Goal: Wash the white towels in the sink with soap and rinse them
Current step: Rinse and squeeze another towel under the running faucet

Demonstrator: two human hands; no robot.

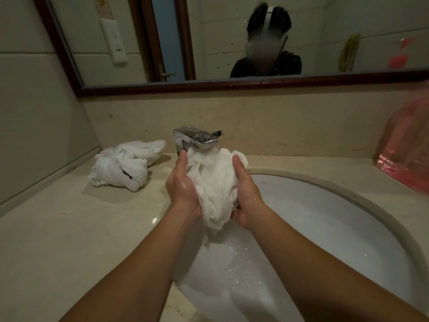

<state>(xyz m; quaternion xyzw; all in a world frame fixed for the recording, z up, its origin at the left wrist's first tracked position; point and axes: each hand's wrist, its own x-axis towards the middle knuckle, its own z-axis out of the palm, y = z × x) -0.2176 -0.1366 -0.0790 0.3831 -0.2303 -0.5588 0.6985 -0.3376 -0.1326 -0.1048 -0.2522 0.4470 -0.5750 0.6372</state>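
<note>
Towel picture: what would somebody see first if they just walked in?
First, the wet towel bunched between the left hand and the right hand, right under the faucet and over the sink. Next, a second towel lying crumpled on the counter to the left. A pink bag sits at the far right.

A bathroom: sink (348,219), chrome tap (199,139), framed wall mirror (232,84)
</note>
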